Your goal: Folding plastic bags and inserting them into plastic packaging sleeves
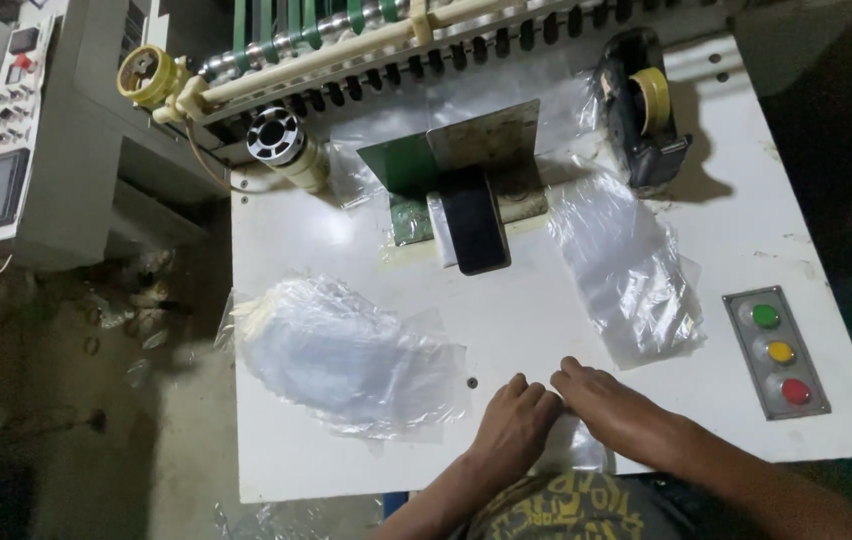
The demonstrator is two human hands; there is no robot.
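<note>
Here both hands lie flat, fingers together, left hand [514, 425] and right hand [614, 408] pressing a small bag [578, 447] beneath them, bag pile [346, 355] just leftward.

A white table [506, 320] carries a heap of clear bags [341, 355] at left and a flatter stack of bags [631, 275] at right. Between them, farther back, a black block [473, 232] rests below a green plate [451, 150]. A tape dispenser [641, 105] stands at back right; three buttons [779, 352], green, yellow and red, line the right edge. A grey control panel [1, 130] stands at far left.
</note>
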